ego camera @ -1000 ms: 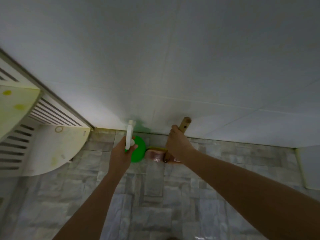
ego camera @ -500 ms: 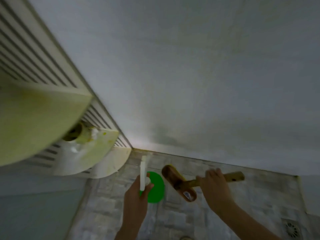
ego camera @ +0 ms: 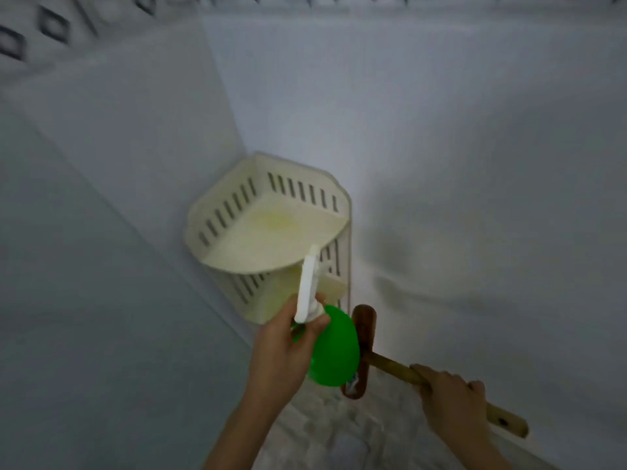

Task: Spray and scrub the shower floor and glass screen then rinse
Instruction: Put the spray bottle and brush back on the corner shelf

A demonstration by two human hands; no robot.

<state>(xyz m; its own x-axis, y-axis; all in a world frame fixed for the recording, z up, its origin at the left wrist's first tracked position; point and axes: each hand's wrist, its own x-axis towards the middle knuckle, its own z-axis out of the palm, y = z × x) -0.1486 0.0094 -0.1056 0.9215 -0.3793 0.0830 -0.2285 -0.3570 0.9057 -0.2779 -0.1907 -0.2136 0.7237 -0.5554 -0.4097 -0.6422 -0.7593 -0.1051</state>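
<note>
My left hand (ego camera: 281, 354) grips a green spray bottle (ego camera: 334, 349) by its neck, and the white trigger head (ego camera: 308, 286) points up toward the corner shelf. My right hand (ego camera: 448, 398) holds the wooden handle of a scrub brush (ego camera: 364, 337), whose brown head stands upright just right of the bottle, against the white wall. A strip of grey stone-patterned shower floor (ego camera: 339, 432) shows between my forearms. I cannot pick out the glass screen.
A cream slotted corner shelf (ego camera: 271, 225) with yellow stains is fixed in the wall corner, right above the bottle. White tiled walls (ego camera: 475, 164) fill the left and right. A dark patterned tile border (ego camera: 51, 25) runs along the top.
My view has swung up from the floor to the wall corner. Both hands rose with it; the brush went from lying low over the floor to standing upright beside the bottle.
</note>
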